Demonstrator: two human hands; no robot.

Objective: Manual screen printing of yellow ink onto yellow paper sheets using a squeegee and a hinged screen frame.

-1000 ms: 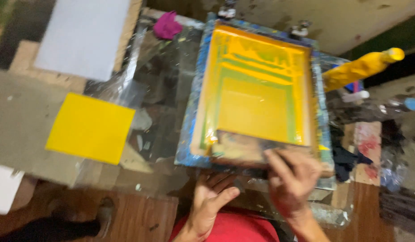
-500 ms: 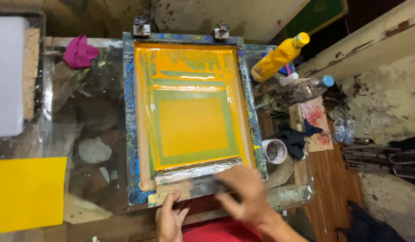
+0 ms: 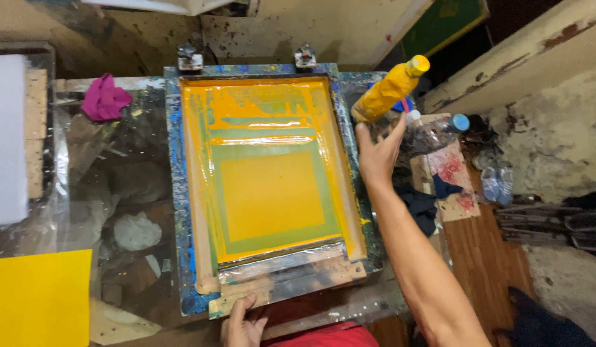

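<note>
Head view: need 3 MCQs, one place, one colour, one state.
1. Where does the pink rag lie?
A left of the frame
B on the mesh
C on the floor
2. What colour is the ink on the screen frame?
A red
B yellow
C black
3. What is the right hand doing?
A flat on the mesh
B open beside the yellow bottle
C gripping the squeegee

A: it lies on the glass, left of the frame.
B: yellow covers the mesh.
B: fingers spread at the bottle's base; contact unclear.

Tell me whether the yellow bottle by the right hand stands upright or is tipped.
Tipped. The yellow bottle leans, its cap up and to the right, its base by the screen frame. The right hand, open, reaches just below it.
</note>
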